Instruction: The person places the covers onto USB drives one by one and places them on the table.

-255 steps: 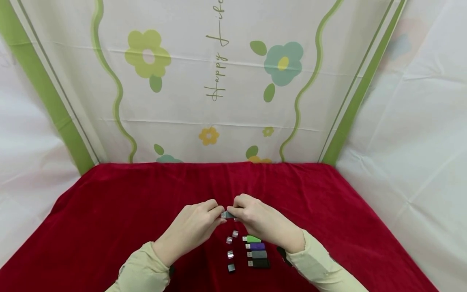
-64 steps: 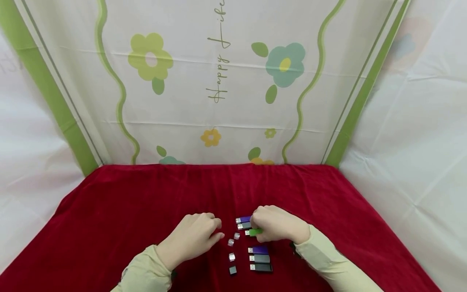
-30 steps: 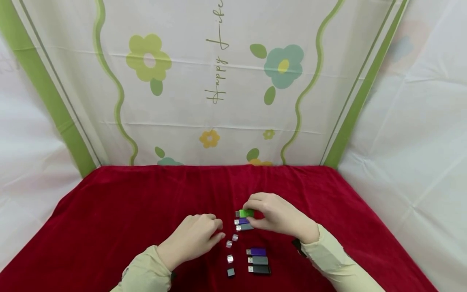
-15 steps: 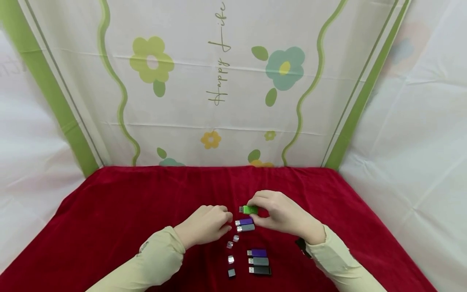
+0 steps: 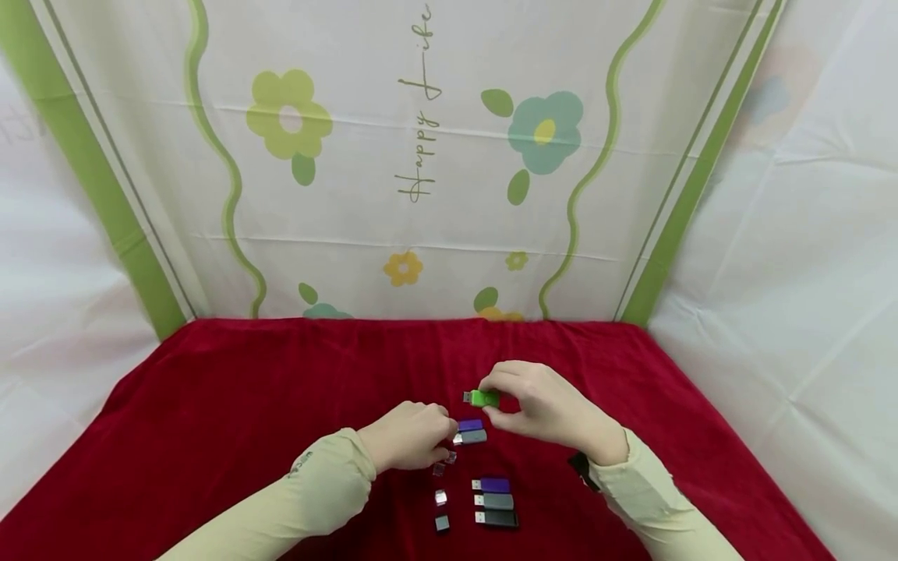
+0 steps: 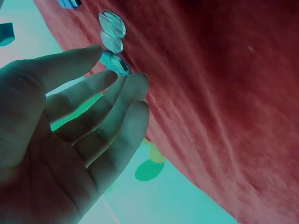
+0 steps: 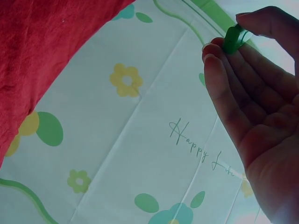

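My right hand (image 5: 543, 401) pinches a bright green USB stick (image 5: 484, 398) between thumb and fingers, its bare metal plug pointing left; the right wrist view shows the green stick (image 7: 232, 39) at the fingertips. My left hand (image 5: 410, 436) hovers just left of two clear caps, one cap (image 5: 452, 457) partly behind the thumb and another cap (image 5: 439, 470) below it. In the left wrist view the left hand (image 6: 88, 116) has loosely bent fingers and a gap between thumb and fingertips. Beside its fingertips lie a purple USB stick (image 5: 471, 425) and a grey-blue USB stick (image 5: 473, 437), both with clear caps.
Nearer me, a purple USB stick (image 5: 495, 485), a grey one (image 5: 497, 502) and a black one (image 5: 500, 519) lie in a row, plugs bare. Left of them are a clear cap (image 5: 440, 497) and a dark grey cap (image 5: 442, 524). Red cloth (image 5: 266, 405) covers the table.
The grey-blue stick, earlier between both hands, now lies beside the capped purple one. My right hand has taken the green stick from the row and raised it. My left hand has moved right towards the caps.
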### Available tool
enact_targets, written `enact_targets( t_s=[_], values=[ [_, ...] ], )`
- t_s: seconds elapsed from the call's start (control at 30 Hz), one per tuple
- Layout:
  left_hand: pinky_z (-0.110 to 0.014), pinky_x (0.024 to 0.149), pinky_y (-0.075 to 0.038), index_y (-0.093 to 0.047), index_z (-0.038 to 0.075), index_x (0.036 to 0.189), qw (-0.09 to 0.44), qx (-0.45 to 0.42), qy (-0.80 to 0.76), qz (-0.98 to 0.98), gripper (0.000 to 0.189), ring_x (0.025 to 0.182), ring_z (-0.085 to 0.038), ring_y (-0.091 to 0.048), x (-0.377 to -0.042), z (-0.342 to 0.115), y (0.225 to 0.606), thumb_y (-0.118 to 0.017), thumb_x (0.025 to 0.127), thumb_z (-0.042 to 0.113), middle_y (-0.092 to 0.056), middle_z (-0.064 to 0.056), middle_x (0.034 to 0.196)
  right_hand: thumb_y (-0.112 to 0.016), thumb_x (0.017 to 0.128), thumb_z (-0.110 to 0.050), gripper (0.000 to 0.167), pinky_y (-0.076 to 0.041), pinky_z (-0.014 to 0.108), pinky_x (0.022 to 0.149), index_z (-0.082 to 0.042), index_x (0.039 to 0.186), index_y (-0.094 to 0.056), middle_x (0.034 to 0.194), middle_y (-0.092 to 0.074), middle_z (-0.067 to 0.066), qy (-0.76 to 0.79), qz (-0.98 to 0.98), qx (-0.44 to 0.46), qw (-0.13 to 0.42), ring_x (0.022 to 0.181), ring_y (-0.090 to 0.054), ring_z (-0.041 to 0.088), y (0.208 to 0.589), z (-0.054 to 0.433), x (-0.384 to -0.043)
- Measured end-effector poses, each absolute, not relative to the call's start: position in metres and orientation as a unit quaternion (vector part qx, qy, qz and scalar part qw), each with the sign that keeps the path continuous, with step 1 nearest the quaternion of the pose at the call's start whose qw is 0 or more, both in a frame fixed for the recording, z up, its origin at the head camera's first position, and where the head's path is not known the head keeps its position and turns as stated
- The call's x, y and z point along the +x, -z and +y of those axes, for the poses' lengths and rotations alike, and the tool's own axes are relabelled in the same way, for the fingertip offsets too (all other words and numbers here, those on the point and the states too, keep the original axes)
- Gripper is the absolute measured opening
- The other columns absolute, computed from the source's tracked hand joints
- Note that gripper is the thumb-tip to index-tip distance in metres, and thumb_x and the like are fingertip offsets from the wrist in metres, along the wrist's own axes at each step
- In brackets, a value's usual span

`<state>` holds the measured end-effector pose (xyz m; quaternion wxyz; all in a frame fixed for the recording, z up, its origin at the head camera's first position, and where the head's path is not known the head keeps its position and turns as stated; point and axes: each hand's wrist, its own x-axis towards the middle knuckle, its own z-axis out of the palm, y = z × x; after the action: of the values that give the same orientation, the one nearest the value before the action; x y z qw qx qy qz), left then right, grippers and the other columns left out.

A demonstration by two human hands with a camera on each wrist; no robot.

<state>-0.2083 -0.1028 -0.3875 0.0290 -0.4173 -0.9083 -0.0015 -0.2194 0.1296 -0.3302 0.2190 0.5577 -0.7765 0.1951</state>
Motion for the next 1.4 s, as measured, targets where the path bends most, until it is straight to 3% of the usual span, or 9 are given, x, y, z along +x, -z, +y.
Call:
enact_targets(
  t_s=[0.4, 0.8, 1.03, 1.27, 1.4],
  values=[
    [-0.019, 0.045, -0.040, -0.061, 0.022, 0.063, 0.058, -0.440, -0.058, -0.894, 0.027, 0.049, -0.003, -0.043, -0.207, -0.087, 0.395, -0.083, 0.079, 0.020, -0.051, 0.010, 0.062, -0.082, 0.074, -0.005, 0.022, -0.045, 0.013, 0.066, -0.009, 0.090, -0.067, 0.085, -0.061, -0.007, -0.193, -0.773, 0.566, 0.214, 0.071, -0.051, 0.002, 0.333, 0.128, -0.221],
    [-0.020, 0.044, -0.041, -0.062, 0.022, 0.065, 0.065, -0.426, -0.085, -0.898, 0.028, 0.049, -0.004, -0.047, -0.203, -0.078, 0.390, -0.087, 0.076, 0.030, -0.050, 0.009, 0.059, -0.082, 0.074, -0.006, 0.021, -0.044, 0.012, 0.065, -0.009, 0.090, -0.068, 0.085, -0.061, -0.007, -0.188, -0.778, 0.563, 0.206, 0.070, -0.051, 0.001, 0.337, 0.128, -0.221],
    [-0.021, 0.043, -0.040, -0.055, 0.020, 0.062, 0.070, -0.432, -0.078, -0.896, 0.030, 0.047, -0.005, -0.044, -0.207, -0.077, 0.390, -0.082, 0.074, 0.026, -0.050, 0.006, 0.060, -0.082, 0.074, -0.006, 0.021, -0.043, 0.012, 0.064, -0.009, 0.089, -0.068, 0.085, -0.061, -0.007, -0.184, -0.782, 0.561, 0.201, 0.070, -0.050, 0.000, 0.336, 0.129, -0.220],
    [-0.018, 0.040, -0.034, -0.045, 0.020, 0.053, 0.079, -0.441, -0.018, -0.894, 0.036, 0.041, -0.001, -0.034, -0.212, -0.084, 0.393, -0.075, 0.072, 0.017, -0.037, 0.011, 0.048, -0.081, 0.074, -0.006, 0.020, -0.043, 0.011, 0.064, -0.009, 0.089, -0.069, 0.085, -0.061, -0.008, -0.184, -0.783, 0.559, 0.201, 0.070, -0.051, 0.000, 0.337, 0.129, -0.220],
    [-0.016, 0.039, -0.029, -0.046, 0.022, 0.049, 0.046, -0.449, 0.044, -0.891, 0.038, 0.040, 0.003, -0.028, -0.210, -0.095, 0.387, -0.073, 0.074, 0.013, -0.034, 0.016, 0.041, -0.080, 0.074, -0.006, 0.020, -0.043, 0.012, 0.064, -0.009, 0.090, -0.069, 0.084, -0.060, -0.008, -0.186, -0.780, 0.561, 0.206, 0.070, -0.050, 0.000, 0.336, 0.128, -0.219]
  ],
)
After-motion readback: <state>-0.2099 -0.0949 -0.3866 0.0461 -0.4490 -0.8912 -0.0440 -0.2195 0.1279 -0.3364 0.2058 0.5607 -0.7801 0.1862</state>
